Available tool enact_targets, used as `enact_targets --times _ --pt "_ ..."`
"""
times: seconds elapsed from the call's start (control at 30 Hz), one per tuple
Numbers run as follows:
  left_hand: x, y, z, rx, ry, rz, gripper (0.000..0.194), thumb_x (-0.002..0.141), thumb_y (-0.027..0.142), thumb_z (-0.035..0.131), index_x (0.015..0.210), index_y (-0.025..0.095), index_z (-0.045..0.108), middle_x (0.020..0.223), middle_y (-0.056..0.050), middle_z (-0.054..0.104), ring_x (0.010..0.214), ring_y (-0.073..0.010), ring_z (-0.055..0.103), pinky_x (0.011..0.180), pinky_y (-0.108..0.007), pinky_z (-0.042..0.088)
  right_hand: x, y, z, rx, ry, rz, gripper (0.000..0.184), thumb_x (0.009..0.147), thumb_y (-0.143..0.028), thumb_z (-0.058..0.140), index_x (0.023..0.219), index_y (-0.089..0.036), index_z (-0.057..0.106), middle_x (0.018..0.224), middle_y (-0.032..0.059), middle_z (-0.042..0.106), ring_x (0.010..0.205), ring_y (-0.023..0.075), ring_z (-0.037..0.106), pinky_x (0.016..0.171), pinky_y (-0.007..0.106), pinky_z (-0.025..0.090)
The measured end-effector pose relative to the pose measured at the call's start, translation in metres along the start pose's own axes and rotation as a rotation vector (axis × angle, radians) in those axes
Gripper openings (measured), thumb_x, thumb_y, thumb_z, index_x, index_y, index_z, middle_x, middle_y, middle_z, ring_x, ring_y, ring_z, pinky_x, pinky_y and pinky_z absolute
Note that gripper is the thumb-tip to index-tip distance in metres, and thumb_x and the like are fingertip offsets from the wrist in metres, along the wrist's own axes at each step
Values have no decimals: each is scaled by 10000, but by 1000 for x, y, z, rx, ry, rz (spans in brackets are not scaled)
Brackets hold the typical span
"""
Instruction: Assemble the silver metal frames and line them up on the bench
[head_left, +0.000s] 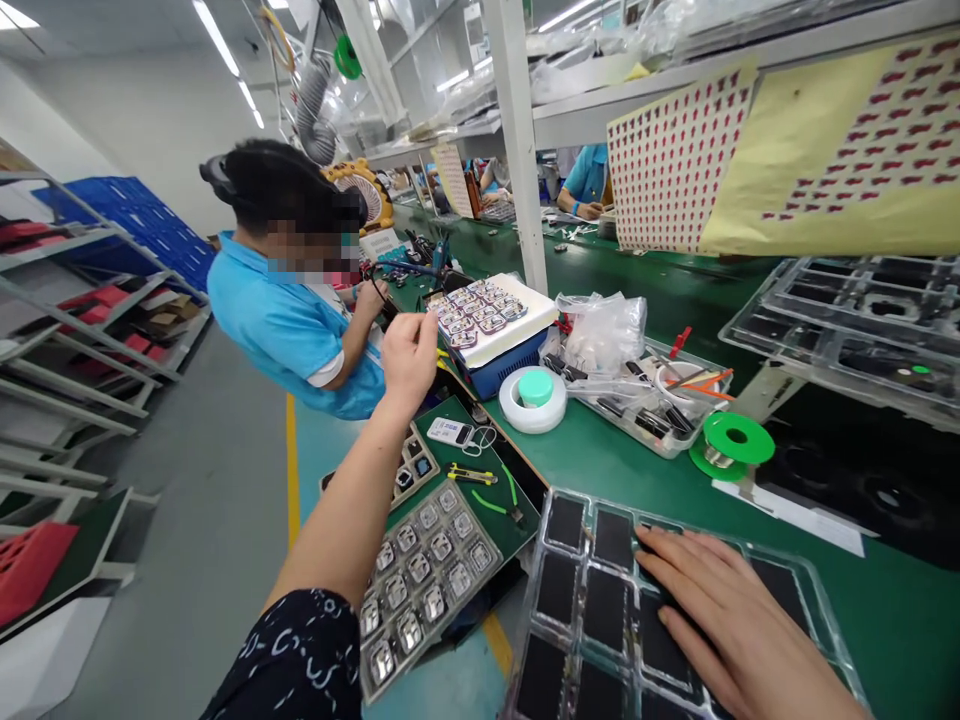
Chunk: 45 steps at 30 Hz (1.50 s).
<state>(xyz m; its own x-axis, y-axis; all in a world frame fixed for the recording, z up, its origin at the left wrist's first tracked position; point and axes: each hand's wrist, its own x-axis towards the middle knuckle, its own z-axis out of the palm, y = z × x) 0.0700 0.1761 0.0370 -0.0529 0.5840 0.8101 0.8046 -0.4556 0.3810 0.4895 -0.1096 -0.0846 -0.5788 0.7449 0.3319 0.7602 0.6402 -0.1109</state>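
Note:
My left hand (409, 358) is stretched out ahead with its fingers curled closed, beside a white tray of small framed parts (484, 312) that sits on a blue box (501, 368). Whether it holds anything is hidden. My right hand (739, 622) lies flat, fingers spread, on a clear plastic tray of black square pieces (585, 600) at the near edge of the green bench. Below my left forearm sits a tray of several silvery parts (424, 580).
A co-worker in a blue shirt (289, 330) bends over the bench just beyond my left hand. A white tape roll (532, 400), a clear bin of tools (645, 400), a green spool (731, 445) and stacked clear trays (855, 320) crowd the bench. Sticker sheets (679, 165) hang above. Shelving stands left.

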Motion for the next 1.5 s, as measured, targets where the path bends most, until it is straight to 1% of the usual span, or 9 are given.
enact_targets --times 0.2,0.3,0.43,0.57,0.67,0.87,1.2,1.37,1.5 --pt "-142 -30 -41 25 -156 -355 334 1008 492 626 852 217 737 847 -30 714 805 -194 638 767 -321 479 1 1 0 53 -76 17 647 1053 -318 578 1668 -282 379 1683 54 454 1512 291 482 1191 567 447" --pt "-164 -29 -46 20 -185 -421 304 974 509 657 932 226 759 897 -39 724 811 -199 654 761 -321 514 3 1 -2 75 -80 27 597 1054 -325 581 1631 -275 435 1672 65 473 1501 294 492 1192 564 434" --pt "-122 -22 -30 -27 -63 -320 314 962 498 685 1095 218 733 988 -54 701 835 -185 657 788 -311 555 4 0 -3 107 -82 44 483 1054 -315 578 1535 -279 543 1663 69 486 1491 305 502 1204 578 411" --pt "-71 -9 -2 -7 -86 -200 360 967 474 692 1219 218 693 1128 -84 661 899 -187 656 876 -321 569 4 -3 -5 123 -80 56 452 1057 -304 574 1508 -278 567 1647 77 507 1484 302 511 1212 578 409" --pt "-51 1 14 33 -106 -167 319 956 416 705 1201 214 697 1130 -89 647 936 -203 662 929 -340 558 4 -5 -8 118 -92 68 455 1069 -297 558 1523 -274 548 1648 74 506 1494 288 498 1226 574 403" --pt "-39 8 27 50 -107 -151 164 922 355 710 990 206 722 975 -54 651 865 -205 654 895 -347 545 5 -8 -13 129 -101 75 436 1080 -264 533 1515 -266 557 1634 70 525 1497 279 497 1228 589 411" --pt "-38 12 30 -2 -118 -124 194 925 365 713 1020 196 722 952 -43 656 793 -176 631 824 -314 543 5 -8 -13 143 -88 73 446 1075 -243 535 1519 -273 559 1634 69 525 1485 284 511 1225 601 418" --pt "-22 -9 23 46 58 -173 328 1030 490 596 1052 190 727 1045 -88 691 962 -206 654 891 -309 533 3 -5 -9 132 -68 67 448 1071 -276 553 1519 -284 567 1632 60 529 1480 294 520 1218 594 430" --pt "16 -51 32 -11 -7 -278 455 1072 556 501 1252 187 698 1312 -118 692 1223 -231 627 1066 -306 489 2 -3 -5 119 -65 58 473 1066 -296 567 1539 -298 551 1648 53 509 1491 297 508 1219 592 431"
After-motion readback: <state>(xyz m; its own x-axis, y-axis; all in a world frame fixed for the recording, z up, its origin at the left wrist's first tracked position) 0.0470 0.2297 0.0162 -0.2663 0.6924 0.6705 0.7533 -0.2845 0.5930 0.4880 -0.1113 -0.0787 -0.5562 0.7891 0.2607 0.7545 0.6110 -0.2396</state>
